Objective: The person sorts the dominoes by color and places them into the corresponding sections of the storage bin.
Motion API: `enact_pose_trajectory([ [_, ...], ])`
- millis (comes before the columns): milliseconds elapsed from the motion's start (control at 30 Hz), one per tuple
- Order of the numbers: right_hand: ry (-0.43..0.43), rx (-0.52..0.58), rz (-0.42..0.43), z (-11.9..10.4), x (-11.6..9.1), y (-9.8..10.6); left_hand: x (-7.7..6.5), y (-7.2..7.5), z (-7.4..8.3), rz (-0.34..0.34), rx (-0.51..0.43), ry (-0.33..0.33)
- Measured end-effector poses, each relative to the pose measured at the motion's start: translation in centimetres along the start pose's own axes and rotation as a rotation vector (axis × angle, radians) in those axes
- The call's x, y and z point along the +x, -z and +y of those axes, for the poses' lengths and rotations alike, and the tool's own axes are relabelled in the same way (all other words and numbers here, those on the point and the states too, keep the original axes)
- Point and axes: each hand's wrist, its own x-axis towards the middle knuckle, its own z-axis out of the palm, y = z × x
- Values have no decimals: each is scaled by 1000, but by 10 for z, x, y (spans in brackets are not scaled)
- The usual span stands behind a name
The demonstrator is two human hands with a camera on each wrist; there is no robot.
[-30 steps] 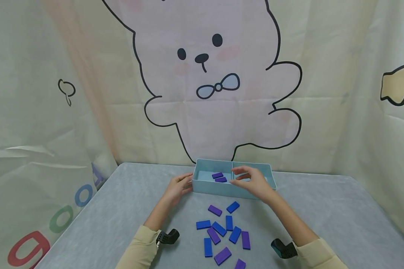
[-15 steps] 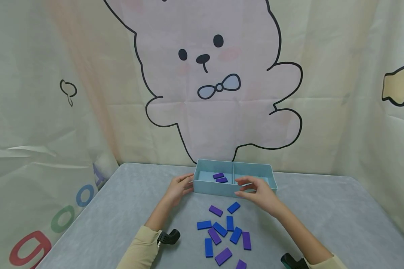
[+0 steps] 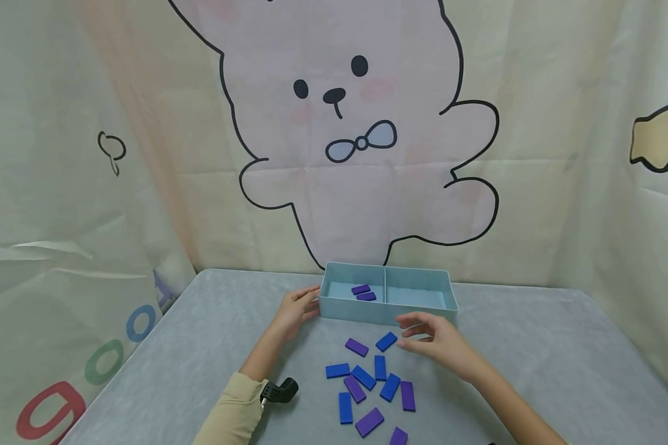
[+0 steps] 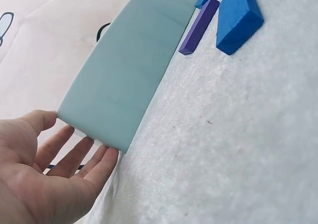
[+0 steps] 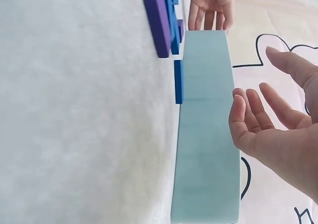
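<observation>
A light blue two-compartment box (image 3: pixel 356 312) stands at the back of the table. Two purple blocks (image 3: pixel 366 296) lie in its left compartment; the right one holds nothing. My left hand (image 3: pixel 292 315) touches the box's left end, its fingertips along the short wall (image 4: pixel 92 134) in the left wrist view. In front of the box's right half hovers my right hand (image 3: pixel 436 339), fingers apart and nothing between them. Just left of its fingertips lies a blue block (image 3: pixel 386 341). A purple block (image 3: pixel 357 347) lies a little further left.
Several more blue and purple blocks are scattered toward the near edge, among them a blue block (image 3: pixel 346 408) and a purple block (image 3: pixel 370 422). A grey cloth (image 3: pixel 534 358) covers the table. Behind the box hangs a curtain (image 3: pixel 534 216) with a cartoon bear.
My right hand has drawn back from over the box's right compartment, down toward the blocks in front of it. The left hand stays at the box's end.
</observation>
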Motion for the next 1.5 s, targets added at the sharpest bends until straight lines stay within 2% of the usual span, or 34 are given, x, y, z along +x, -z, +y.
enact_pose_trajectory([
  [300, -30, 33, -80, 10, -13, -1, 0, -2, 2, 6, -6, 2],
  [600, -12, 80, -177, 18, -19, -1, 0, -1, 1, 4, -1, -12],
  [967, -128, 88, -235, 24, -22, -6, 0, -1, 0, 4, -3, -13],
  [1133, -151, 113, -266, 29, -22, -7, 0, -1, 1, 9, -2, -9],
  [1500, -118, 54, -333, 35, -22, -10, -2, -2, 2, 2, 6, -13],
])
